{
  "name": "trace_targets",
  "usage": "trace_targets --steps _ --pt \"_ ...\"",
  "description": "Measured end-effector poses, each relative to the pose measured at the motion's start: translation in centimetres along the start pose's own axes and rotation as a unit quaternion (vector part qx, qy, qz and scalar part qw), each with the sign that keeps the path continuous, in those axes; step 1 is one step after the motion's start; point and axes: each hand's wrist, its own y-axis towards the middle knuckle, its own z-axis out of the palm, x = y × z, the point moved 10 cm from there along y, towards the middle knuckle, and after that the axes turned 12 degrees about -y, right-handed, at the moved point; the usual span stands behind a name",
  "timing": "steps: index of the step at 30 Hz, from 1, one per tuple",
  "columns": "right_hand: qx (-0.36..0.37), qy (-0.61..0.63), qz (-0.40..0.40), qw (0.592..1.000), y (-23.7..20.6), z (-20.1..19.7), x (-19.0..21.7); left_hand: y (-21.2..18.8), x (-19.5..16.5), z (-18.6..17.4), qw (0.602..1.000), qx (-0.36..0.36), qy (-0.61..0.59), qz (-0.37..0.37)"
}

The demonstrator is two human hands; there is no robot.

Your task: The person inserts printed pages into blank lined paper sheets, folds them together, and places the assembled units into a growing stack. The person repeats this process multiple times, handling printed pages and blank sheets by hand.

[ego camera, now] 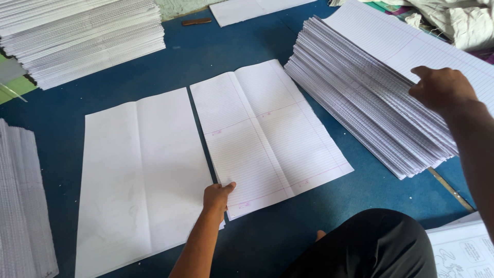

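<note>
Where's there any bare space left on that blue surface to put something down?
Bare blue table shows between the far-left stack and the right-hand stack, and below the ruled sheet. The middle is crowded: blank sheet and ruled sheet nearly touch.

We count three tall stacks of white ruled paper: far left [82, 38], near left [23, 206], far right [370, 103]. Two large folded sheets lie between: one plain white [139, 175], one ruled [267, 134]. Two hands: left [216, 196], right [442, 90].

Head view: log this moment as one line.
left hand: holds near edge of ruled sheet | right hand: on ruled-paper stack | blank sheet: flat alongside
</note>
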Motion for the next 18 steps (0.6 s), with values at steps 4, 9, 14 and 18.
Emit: trace_targets --steps 4,9,14,18 --pt "0.008 0.071 0.007 0.997 -0.1 -0.1 -1.5 -0.3 -0.2 0.3 1.000 0.008 -0.020 -0.001" --pt "-0.011 0.017 -0.013 1.000 0.1 -0.1 -0.7 -0.3 -0.2 0.4 1.000 0.013 -0.012 0.010" --pt "-0.051 -0.017 -0.045 0.998 -0.7 -1.4 1.1 -0.2 -0.1 0.1 1.000 0.001 0.001 0.008" --pt "-0.052 -0.005 -0.031 0.998 -1.6 -3.2 2.5 -0.3 -0.3 0.3 1.000 0.011 0.000 0.014"
